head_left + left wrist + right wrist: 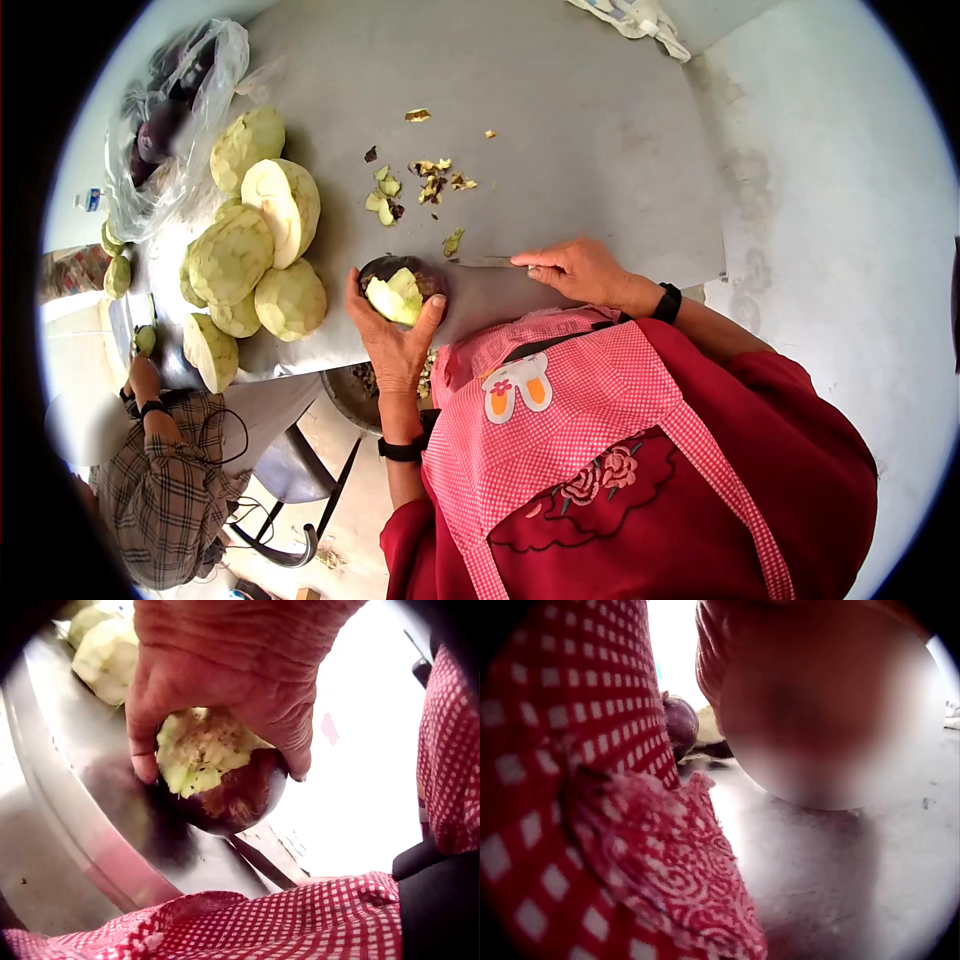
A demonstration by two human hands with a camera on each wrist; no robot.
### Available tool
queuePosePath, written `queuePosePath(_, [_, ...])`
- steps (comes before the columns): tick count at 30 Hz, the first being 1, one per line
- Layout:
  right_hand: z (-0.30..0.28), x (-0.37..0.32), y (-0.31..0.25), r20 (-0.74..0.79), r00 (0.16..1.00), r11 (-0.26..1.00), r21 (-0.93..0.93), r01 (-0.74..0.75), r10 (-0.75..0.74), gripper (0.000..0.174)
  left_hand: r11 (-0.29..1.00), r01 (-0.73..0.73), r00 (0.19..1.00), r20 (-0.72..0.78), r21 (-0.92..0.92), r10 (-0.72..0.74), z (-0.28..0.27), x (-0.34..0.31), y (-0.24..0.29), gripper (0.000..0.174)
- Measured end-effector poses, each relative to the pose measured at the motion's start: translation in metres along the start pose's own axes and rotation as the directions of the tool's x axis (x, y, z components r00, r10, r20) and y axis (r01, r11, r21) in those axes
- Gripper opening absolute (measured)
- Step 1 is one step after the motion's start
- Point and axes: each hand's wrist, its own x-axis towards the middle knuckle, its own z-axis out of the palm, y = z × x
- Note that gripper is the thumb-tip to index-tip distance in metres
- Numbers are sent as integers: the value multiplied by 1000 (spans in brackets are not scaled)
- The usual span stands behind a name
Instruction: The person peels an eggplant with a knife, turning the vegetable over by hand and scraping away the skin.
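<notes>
My left hand (398,345) grips a round dark purple eggplant (396,294) at the table's near edge, thumb on one side and fingers on the other. A pale patch on it is peeled, and purple skin remains around the patch. In the left wrist view the same eggplant (238,796) sits under the palm. To the right, my right hand (582,272) holds a knife (487,261), its thin blade pointing left toward the eggplant, apart from it. The knife's handle is hidden in the fingers. The right wrist view is largely blurred.
Several peeled eggplants (232,255) are piled left on the grey table (590,130). Behind them lies a plastic bag (215,80) with purple eggplants. Peel scraps (432,185) are scattered mid-table. A bowl (345,400) of scraps stands below the edge. Another person (165,480) works at far left.
</notes>
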Motion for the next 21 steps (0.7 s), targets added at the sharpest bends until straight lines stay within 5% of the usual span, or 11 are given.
queuePosePath(7, [-15, 35, 13, -62, 991, 992, 46, -117, 120, 27, 992, 51, 986, -161, 119, -32, 9, -6, 10, 106])
queuePosePath(10, [-16, 38, 26, -111, 992, 993, 111, -50, 62, 27, 982, 31, 989, -148, 189, -3, 8, -3, 1, 107])
queuePosePath(12, [1, 32, 38, -323, 932, 981, 43, 190, -166, 28, 981, 30, 986, -164, 191, 2, 15, -3, -4, 107])
queuePosePath(16, [-6, 35, 37, -310, 935, 978, 56, 199, -173, 29, 992, -29, 967, -248, 126, 60, 23, -2, -10, 105])
queuePosePath(18, [-18, 33, 30, -121, 992, 988, 157, -13, 33, 29, 998, 8, 972, -233, -65, -23, 21, -6, -9, 103])
queuePosePath(21, [-7, 38, 39, -225, 970, 977, 167, 130, -91, 29, 999, 2, 965, -262, 54, 12, 23, -3, -9, 104])
